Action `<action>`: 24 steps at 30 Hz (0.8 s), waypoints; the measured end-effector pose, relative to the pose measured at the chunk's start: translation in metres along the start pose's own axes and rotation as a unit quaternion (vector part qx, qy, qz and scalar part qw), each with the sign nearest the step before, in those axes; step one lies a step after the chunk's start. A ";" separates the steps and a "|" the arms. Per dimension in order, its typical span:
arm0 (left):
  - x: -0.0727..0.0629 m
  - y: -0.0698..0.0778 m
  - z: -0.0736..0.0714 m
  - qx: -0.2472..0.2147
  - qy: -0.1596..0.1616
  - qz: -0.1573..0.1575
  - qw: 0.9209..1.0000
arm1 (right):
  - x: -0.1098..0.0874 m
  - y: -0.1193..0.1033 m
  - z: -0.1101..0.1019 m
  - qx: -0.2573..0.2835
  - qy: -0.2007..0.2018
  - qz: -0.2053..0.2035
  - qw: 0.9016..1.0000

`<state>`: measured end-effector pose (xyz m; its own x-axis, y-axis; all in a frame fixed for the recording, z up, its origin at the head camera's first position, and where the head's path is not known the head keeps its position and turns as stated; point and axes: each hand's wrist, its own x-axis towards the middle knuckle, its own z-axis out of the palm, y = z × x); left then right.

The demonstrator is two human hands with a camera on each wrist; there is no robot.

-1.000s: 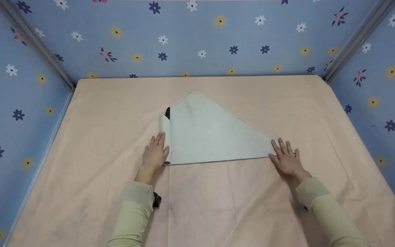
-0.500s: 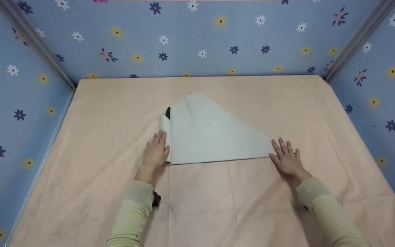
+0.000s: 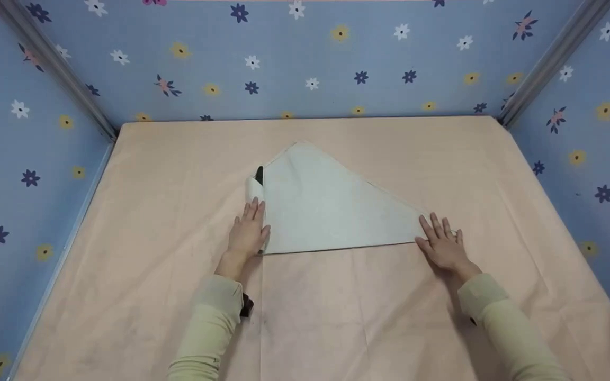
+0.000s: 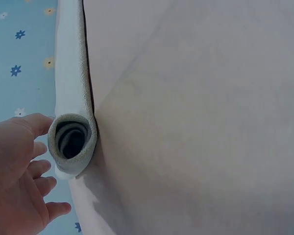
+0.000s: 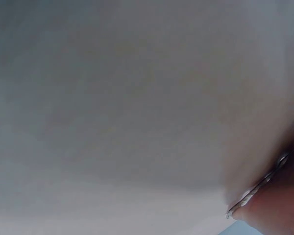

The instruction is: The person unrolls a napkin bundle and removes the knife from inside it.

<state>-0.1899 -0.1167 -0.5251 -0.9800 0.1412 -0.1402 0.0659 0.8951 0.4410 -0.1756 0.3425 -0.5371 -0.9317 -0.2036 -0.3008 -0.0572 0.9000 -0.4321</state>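
Observation:
A pale, whitish cloth (image 3: 331,206) lies flat, with a peak at the back and a narrow right end. Its left edge is rolled into a tube (image 3: 254,189), and a dark patch shows at the far end. My left hand (image 3: 248,233) rests along the roll, fingers straight and pointing away. In the left wrist view, the roll's near end (image 4: 71,144) shows dark spiral layers beside the loosely spread left fingers. At the cloth's narrow end, my right hand (image 3: 442,247) lies with fingers spread, pressing it. The right wrist view shows a thin corded edge beside the hand (image 5: 279,208).
A peach cover (image 3: 315,317) with faint creases spreads under everything. Blue flowered panels (image 3: 305,58) stand at the back and both sides, with grey posts (image 3: 554,63) at the corners. A small black object (image 3: 247,306) sits at the left cuff.
My left hand has slid slightly right and forward, and now covers more of the roll, including most of its near end. My right hand and the flat cloth stay in place.

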 end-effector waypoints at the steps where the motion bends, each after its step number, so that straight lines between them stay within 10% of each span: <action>1: 0.001 0.000 0.001 -0.002 -0.001 0.002 1.000 | 0.000 0.000 0.000 0.000 0.001 0.000 1.000; 24: 0.010 -0.006 0.010 0.005 -0.030 0.031 0.999 | 0.000 0.001 0.000 -0.006 -0.001 0.005 1.000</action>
<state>-0.1982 -0.1165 -0.5380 -0.9612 0.2210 -0.1650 0.1284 0.8881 0.4414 -0.1760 0.3431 -0.5375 -0.9314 -0.1956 -0.3071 -0.0520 0.9062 -0.4196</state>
